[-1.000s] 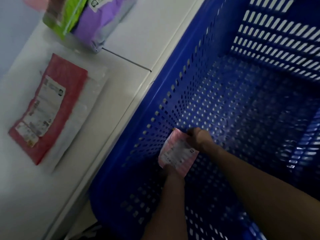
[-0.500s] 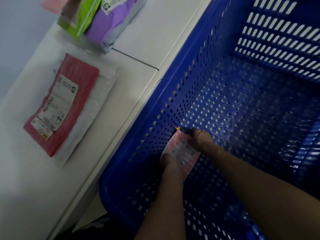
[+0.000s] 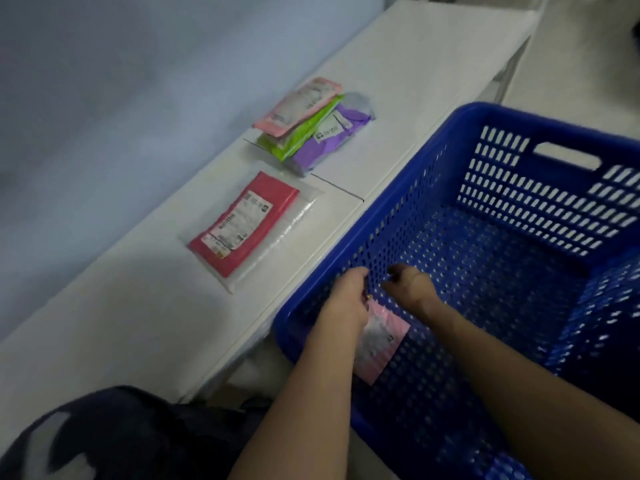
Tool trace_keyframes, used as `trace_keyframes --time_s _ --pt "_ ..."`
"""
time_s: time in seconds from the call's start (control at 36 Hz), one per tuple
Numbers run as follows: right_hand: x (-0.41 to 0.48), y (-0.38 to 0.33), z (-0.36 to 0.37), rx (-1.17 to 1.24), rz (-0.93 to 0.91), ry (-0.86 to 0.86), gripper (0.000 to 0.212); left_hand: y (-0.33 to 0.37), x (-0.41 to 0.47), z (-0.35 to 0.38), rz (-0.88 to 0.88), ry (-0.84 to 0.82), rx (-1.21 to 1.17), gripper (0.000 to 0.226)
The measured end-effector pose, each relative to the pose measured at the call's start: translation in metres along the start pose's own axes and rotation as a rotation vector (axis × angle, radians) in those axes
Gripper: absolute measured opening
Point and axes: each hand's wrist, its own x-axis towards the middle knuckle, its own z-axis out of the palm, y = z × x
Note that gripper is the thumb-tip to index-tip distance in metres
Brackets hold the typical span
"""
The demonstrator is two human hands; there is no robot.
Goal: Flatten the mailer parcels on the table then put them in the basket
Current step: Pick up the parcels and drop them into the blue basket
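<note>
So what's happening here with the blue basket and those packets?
A person is packing mailer parcels. The left hand and right hand reach into the blue basket, over a pink mailer lying in it; whether either grips it is unclear. A red mailer and a small stack of mailers lie on the white table.

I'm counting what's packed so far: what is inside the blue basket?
One pink mailer lies on the basket floor near its left wall. Both forearms cover part of the floor, so anything beneath them is hidden.
</note>
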Motion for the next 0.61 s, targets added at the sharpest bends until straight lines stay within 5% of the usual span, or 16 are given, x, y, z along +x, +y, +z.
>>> trace_keyframes --time_s 0.17,0.28,0.61 --pt "-0.039 -0.052 -0.046 -0.179 -0.121 0.089 0.033 0.031 -0.058 -0.014 0.115 -0.087 -0.017 0.017" --pt "-0.054 -0.090 -0.059 -0.194 -0.208 0.148 0.035 0.052 -0.085 -0.036 0.206 -0.111 -0.064 0.054" --pt "-0.063 -0.190 -0.048 -0.295 -0.410 0.128 0.043 0.100 -0.097 -0.149 0.332 0.103 -0.250 0.037"
